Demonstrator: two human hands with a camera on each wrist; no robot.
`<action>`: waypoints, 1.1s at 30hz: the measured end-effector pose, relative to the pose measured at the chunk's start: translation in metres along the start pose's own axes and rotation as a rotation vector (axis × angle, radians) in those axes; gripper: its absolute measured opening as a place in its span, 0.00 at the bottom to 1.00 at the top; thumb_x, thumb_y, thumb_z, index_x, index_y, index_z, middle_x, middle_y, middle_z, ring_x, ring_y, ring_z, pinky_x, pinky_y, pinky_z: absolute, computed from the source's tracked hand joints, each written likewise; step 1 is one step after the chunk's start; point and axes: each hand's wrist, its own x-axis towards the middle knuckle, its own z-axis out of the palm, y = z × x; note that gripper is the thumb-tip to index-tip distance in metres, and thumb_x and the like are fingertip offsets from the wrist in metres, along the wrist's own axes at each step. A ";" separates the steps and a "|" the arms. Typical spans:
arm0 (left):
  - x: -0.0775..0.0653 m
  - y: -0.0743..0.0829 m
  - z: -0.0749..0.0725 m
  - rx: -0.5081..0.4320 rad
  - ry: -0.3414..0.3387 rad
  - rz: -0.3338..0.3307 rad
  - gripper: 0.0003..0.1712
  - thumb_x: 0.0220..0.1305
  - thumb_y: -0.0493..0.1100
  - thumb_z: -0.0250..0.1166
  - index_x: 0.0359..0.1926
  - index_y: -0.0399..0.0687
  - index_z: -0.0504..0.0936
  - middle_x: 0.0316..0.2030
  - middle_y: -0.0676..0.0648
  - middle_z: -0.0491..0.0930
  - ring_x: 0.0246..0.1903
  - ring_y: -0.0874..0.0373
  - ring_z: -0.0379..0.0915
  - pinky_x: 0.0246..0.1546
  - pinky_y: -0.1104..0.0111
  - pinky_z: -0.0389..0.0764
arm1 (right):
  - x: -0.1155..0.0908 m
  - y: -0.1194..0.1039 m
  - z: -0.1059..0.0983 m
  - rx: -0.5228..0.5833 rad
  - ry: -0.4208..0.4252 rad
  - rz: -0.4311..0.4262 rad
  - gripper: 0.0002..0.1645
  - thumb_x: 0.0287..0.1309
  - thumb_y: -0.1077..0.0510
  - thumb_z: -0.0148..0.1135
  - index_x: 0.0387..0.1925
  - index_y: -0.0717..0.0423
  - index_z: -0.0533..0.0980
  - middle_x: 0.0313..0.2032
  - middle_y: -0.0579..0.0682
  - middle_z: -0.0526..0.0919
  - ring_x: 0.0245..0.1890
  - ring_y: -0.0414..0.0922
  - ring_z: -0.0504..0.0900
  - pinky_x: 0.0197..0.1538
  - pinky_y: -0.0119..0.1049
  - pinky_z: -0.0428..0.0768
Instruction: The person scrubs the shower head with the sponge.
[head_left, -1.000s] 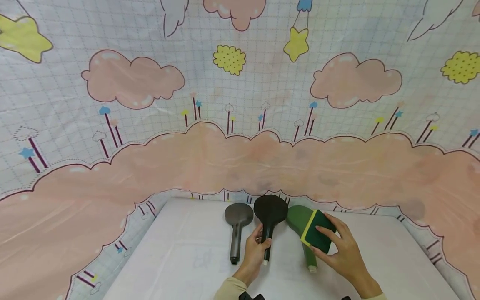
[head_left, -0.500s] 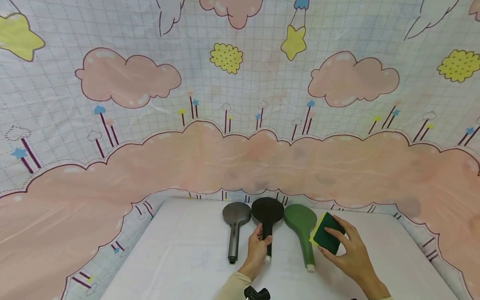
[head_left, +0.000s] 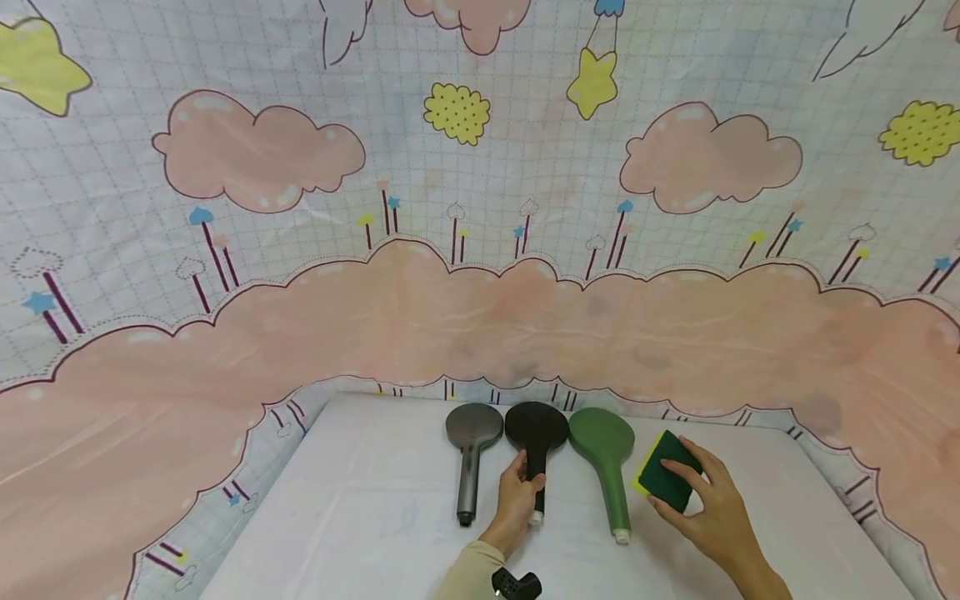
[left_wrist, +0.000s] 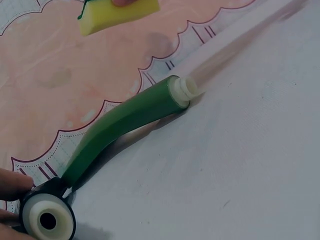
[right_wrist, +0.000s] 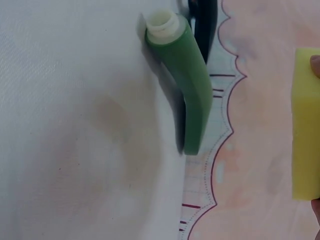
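Three handheld shower heads lie side by side on the white table, handles toward me. My left hand point(head_left: 516, 505) grips the handle of the middle, black shower head point(head_left: 536, 425). In the left wrist view the pale threaded end of this black handle point(left_wrist: 48, 220) shows beside my fingertips. Right of it lies the green shower head point(head_left: 602, 433), touched by neither hand. My right hand point(head_left: 708, 508) pinches a sponge point(head_left: 671, 471), dark green on one face and yellow on the other, held up beside the green shower head. Its yellow side point(right_wrist: 306, 125) shows in the right wrist view.
A grey shower head point(head_left: 474, 427) lies to the left of the black one. The white table point(head_left: 360, 500) ends at the back against a patterned cloth point(head_left: 480, 325) with pink clouds, which also hangs along both sides.
The sponge in my right hand has moved right, from over the green shower head to beside it. The black shower head has come down slightly toward the table in my left hand.
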 end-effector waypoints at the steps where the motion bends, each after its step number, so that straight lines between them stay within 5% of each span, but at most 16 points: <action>1: 0.000 0.000 0.000 -0.003 -0.003 -0.001 0.38 0.64 0.31 0.61 0.72 0.28 0.56 0.59 0.29 0.71 0.59 0.40 0.71 0.59 0.53 0.75 | 0.000 0.001 0.000 -0.001 -0.002 0.007 0.37 0.21 0.58 0.84 0.44 0.52 0.83 0.61 0.62 0.74 0.60 0.53 0.69 0.61 0.07 0.51; 14: -0.001 0.005 -0.004 0.084 -0.015 -0.017 0.34 0.59 0.29 0.63 0.67 0.26 0.65 0.57 0.30 0.76 0.58 0.40 0.74 0.57 0.55 0.77 | -0.004 0.006 -0.001 -0.035 -0.039 0.102 0.35 0.24 0.57 0.85 0.44 0.50 0.82 0.62 0.61 0.73 0.58 0.62 0.69 0.58 0.06 0.46; 23: -0.005 0.008 -0.013 0.297 -0.026 0.064 0.28 0.59 0.34 0.63 0.60 0.25 0.73 0.54 0.31 0.80 0.55 0.41 0.78 0.54 0.55 0.80 | -0.007 0.004 0.001 -0.034 -0.036 0.138 0.36 0.24 0.57 0.85 0.45 0.50 0.82 0.62 0.60 0.73 0.57 0.60 0.69 0.56 0.05 0.46; 28: -0.011 0.013 -0.022 0.367 -0.039 0.104 0.24 0.59 0.36 0.64 0.56 0.30 0.78 0.50 0.35 0.83 0.51 0.44 0.80 0.49 0.59 0.82 | -0.007 0.000 0.001 -0.030 -0.029 0.149 0.36 0.25 0.57 0.85 0.45 0.50 0.82 0.62 0.60 0.73 0.59 0.55 0.68 0.56 0.05 0.47; 33: -0.020 0.022 -0.032 0.376 -0.070 0.156 0.20 0.58 0.36 0.64 0.51 0.33 0.81 0.48 0.37 0.84 0.46 0.47 0.83 0.41 0.66 0.83 | -0.005 -0.004 -0.001 0.000 0.000 0.139 0.37 0.24 0.58 0.85 0.46 0.49 0.82 0.63 0.59 0.73 0.64 0.38 0.64 0.56 0.04 0.50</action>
